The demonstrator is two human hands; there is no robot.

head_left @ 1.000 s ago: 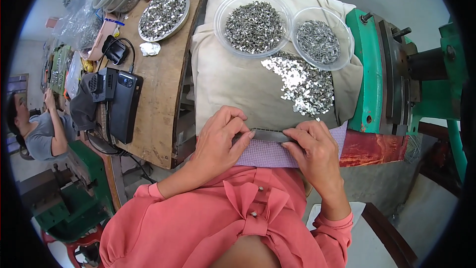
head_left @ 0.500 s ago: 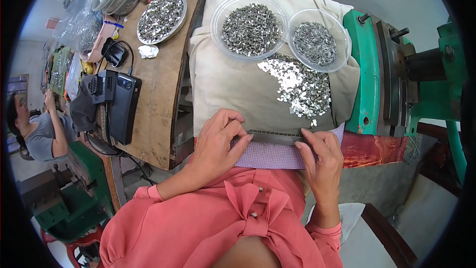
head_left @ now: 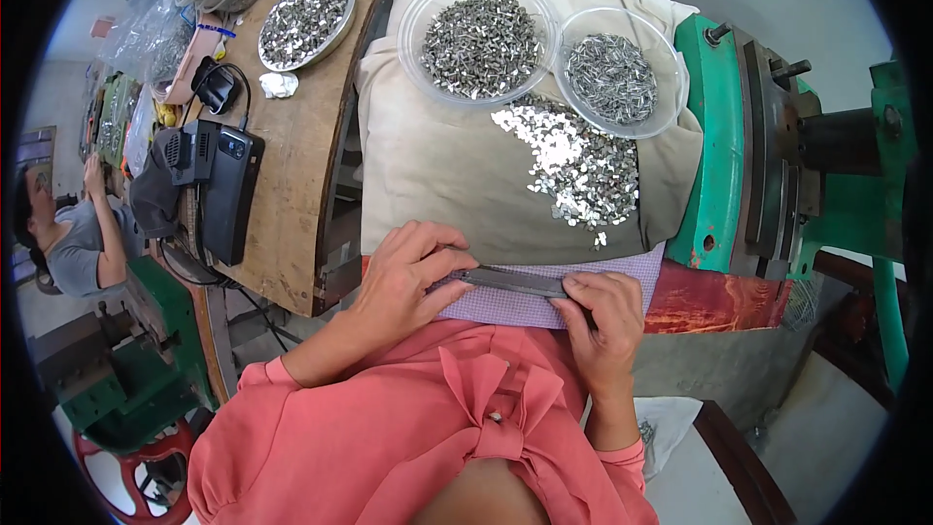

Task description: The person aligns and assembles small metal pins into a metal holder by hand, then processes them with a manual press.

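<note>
My left hand [head_left: 413,274] and right hand [head_left: 604,316] pinch opposite ends of a dark bar [head_left: 515,281], likely steadying it. Metal flakes [head_left: 585,173] lie on the far side, seemingly for easy reach

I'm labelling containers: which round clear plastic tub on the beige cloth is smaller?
The right-hand round clear plastic tub, holding thin silvery pieces; the left tub is wider.
</note>
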